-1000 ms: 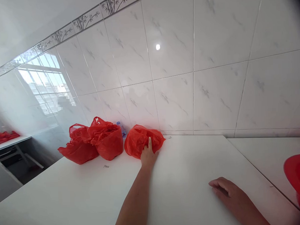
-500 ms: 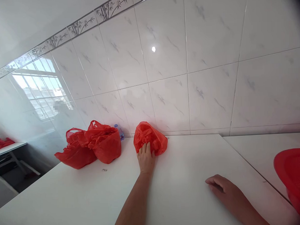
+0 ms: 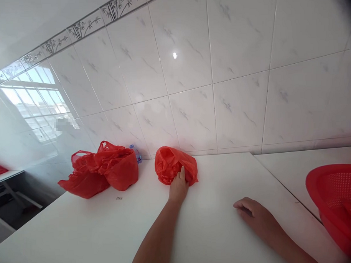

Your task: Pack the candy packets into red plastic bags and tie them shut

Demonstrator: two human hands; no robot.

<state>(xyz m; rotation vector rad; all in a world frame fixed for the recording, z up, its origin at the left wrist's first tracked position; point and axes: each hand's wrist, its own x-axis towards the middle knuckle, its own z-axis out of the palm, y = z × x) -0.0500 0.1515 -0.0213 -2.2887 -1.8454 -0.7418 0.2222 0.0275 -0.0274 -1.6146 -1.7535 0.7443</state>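
A crumpled red plastic bag [image 3: 165, 162] sits on the white table against the tiled wall, its mouth towards me. My left hand [image 3: 179, 188] is at its front edge, closed on the thin plastic, one finger showing against the red film and the others partly hidden in the folds. What lies inside the bag cannot be made out. To the right, my right hand [image 3: 251, 211] rests on the table, loosely curled, thumb and fingertips close together, with nothing visible in it.
Two full red plastic bags [image 3: 119, 172] stand together on the left, a small bottle [image 3: 136, 154] behind them. At the right edge is a red perforated basket [image 3: 315, 184] with red and yellow items inside. A seam divides the tabletop [image 3: 207, 222].
My left hand has turned and shifted slightly right and down on the bag, whose mouth has changed shape. The view has swung right, showing more of the basket. My right hand stays curled.
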